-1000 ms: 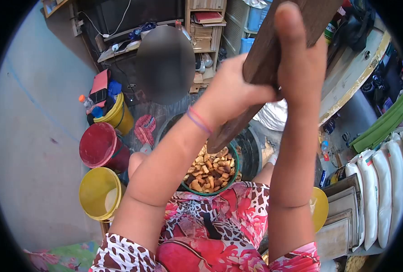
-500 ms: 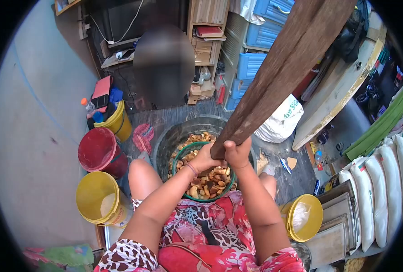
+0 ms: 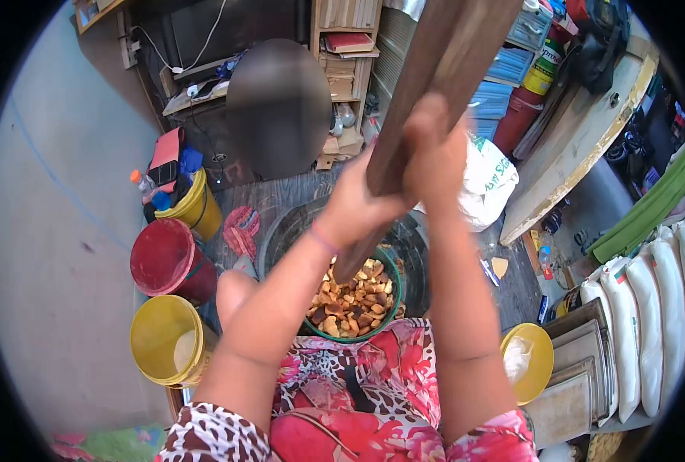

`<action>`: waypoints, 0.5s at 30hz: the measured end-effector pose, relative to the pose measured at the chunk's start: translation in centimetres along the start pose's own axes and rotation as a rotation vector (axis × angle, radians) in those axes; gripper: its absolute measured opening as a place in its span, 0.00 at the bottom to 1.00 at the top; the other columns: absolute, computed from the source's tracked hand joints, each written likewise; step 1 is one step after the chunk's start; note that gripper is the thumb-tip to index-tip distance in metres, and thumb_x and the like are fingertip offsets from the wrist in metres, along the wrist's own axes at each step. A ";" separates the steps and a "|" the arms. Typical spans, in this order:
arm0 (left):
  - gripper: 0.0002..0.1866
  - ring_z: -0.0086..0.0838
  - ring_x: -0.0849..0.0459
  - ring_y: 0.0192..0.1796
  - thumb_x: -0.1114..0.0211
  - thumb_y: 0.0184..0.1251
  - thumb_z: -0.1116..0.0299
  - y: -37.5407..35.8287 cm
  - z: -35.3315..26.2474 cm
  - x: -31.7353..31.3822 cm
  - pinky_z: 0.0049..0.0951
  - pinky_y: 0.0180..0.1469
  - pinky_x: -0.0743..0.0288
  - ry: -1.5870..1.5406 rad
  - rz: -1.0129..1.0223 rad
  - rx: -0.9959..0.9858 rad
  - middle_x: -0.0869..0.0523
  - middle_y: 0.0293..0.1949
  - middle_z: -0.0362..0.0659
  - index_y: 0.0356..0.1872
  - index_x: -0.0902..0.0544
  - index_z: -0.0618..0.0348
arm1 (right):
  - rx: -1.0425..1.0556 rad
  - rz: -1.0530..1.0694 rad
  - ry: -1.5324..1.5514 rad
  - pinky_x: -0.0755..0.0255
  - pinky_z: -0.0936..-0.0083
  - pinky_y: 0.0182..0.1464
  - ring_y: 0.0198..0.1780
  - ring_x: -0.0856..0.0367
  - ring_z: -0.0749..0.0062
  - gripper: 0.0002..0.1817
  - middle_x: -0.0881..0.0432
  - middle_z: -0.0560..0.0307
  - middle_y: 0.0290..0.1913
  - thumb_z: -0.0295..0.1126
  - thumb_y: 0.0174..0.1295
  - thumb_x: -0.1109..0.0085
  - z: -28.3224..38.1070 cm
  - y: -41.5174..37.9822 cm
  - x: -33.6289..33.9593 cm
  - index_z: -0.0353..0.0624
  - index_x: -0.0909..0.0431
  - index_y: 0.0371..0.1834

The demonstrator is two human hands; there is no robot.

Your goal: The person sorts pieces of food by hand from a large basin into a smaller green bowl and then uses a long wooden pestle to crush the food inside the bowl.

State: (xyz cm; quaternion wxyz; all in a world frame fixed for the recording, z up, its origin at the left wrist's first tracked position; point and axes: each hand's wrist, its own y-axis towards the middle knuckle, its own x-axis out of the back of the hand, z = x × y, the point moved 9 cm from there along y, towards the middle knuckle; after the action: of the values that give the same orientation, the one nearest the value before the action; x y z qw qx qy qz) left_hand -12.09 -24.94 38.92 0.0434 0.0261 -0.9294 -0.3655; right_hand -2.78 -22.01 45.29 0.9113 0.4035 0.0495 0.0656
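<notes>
A thick dark wooden post (image 3: 454,46) slants up and away in front of me, and both hands are wrapped round it. My left hand (image 3: 358,196) grips it lower down. Higher up, my right hand (image 3: 435,150) closes on it, smeared by motion. The post's bottom end overlaps a green-rimmed basket (image 3: 397,296) filled with broken brown and pale chunks that look like bread (image 3: 358,304). That basket sits between my knees inside a wide black tub (image 3: 281,231), partly hidden by my arms. More chunks lie in the tub outside the basket.
On the left stand a red bucket (image 3: 162,258) and yellow buckets (image 3: 162,339). A yellow bucket (image 3: 531,358) holding a white bag is at my right, near trays (image 3: 577,362) and stacked white sacks (image 3: 646,331). A white sack (image 3: 485,185) stands beyond the tub.
Both hands have risen with the post, and its lower end has come up into view over the basket. My right hand has shifted higher along the post than my left.
</notes>
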 end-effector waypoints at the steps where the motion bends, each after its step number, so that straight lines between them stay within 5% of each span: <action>1: 0.33 0.25 0.26 0.54 0.30 0.44 0.70 -4.6 6.5 0.4 0.29 0.57 0.34 -0.037 0.012 0.150 0.22 0.51 0.44 0.56 0.31 0.62 | 0.068 0.032 0.000 0.31 0.70 0.48 0.46 0.25 0.65 0.33 0.24 0.50 0.45 0.48 0.51 0.39 -4.7 -4.7 -1.0 0.34 0.34 0.52; 3: 0.32 0.25 0.27 0.54 0.30 0.44 0.70 -14.2 18.1 0.8 0.28 0.57 0.34 -0.071 -0.057 0.476 0.22 0.51 0.43 0.55 0.30 0.61 | -0.135 0.148 0.206 0.37 0.69 0.55 0.53 0.30 0.65 0.44 0.28 0.49 0.50 0.61 0.48 0.40 -16.3 -15.5 -2.7 0.33 0.36 0.55; 4: 0.30 0.25 0.25 0.51 0.30 0.44 0.70 -14.9 18.5 1.1 0.28 0.55 0.33 -0.019 -0.082 0.457 0.21 0.48 0.42 0.53 0.28 0.61 | -0.225 0.190 0.207 0.35 0.69 0.53 0.51 0.29 0.65 0.47 0.28 0.49 0.49 0.66 0.47 0.43 -17.9 -17.2 -2.8 0.32 0.37 0.55; 8: 0.27 0.25 0.24 0.46 0.30 0.44 0.71 -15.1 18.4 0.5 0.28 0.50 0.30 -0.026 0.060 0.554 0.20 0.44 0.40 0.49 0.27 0.61 | -0.317 0.269 0.171 0.34 0.68 0.51 0.48 0.27 0.64 0.45 0.27 0.50 0.47 0.65 0.49 0.45 -16.9 -16.9 -2.0 0.33 0.37 0.54; 15: 0.35 0.23 0.25 0.51 0.26 0.39 0.72 -8.6 9.4 -1.7 0.29 0.54 0.31 -0.062 0.143 0.456 0.22 0.48 0.40 0.54 0.30 0.60 | -0.022 0.145 0.070 0.35 0.68 0.52 0.49 0.29 0.65 0.43 0.30 0.50 0.49 0.56 0.48 0.37 -8.4 -9.2 0.7 0.34 0.41 0.57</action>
State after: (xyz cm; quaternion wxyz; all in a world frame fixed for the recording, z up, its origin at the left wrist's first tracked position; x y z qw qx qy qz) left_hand -11.20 -24.78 26.10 0.0338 -0.0418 -0.9883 -0.1426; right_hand -2.61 -21.91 32.78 0.9062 0.3935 0.0514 0.1460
